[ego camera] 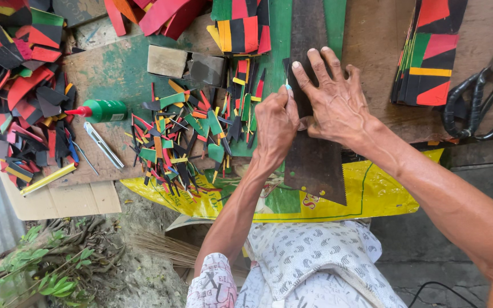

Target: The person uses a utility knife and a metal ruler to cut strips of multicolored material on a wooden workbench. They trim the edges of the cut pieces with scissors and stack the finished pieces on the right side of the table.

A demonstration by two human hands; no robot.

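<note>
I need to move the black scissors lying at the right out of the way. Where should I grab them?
Grip the black scissors by the looped handles, from the near edge of the table: the loops face that way, while the metal blades point away towards the far right corner.

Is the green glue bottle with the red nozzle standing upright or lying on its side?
Lying on its side. The green glue bottle with the red nozzle rests lengthwise on the worn wooden board, nozzle pointing left.

Counts: 2 hands – left hand, right hand – at centre. 1 scissors at 3 o'clock. 1 green glue bottle, 1 metal cutter at 9. 2 wooden blocks at 11. Cut strips: too many to count.
</note>
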